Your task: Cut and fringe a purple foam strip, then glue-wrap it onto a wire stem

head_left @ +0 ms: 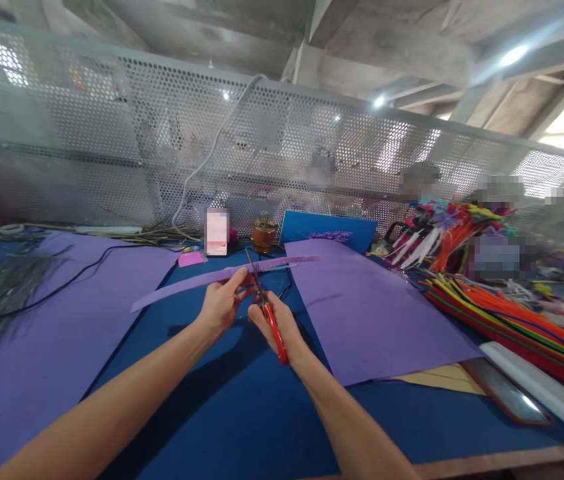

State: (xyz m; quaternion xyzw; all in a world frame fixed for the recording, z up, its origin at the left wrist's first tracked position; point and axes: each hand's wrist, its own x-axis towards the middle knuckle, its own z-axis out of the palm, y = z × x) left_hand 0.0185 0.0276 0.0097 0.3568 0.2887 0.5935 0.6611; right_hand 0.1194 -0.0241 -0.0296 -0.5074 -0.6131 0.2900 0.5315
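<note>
Head view: concrete ceiling [397, 53] with lit lamps; perforated metal screen [282, 133] standing along the far edge of the blue tabletop [282, 433]. Two large purple sheets lie on this surface, one on the left [37, 400], one on the right [362, 313]. Purple strip [177, 287] is held raised above the tabletop, pinched between left hand [219, 307] thumb and fingers. Right hand [286, 327] grips red-handled scissors [273, 327], blades at the strip.
</note>
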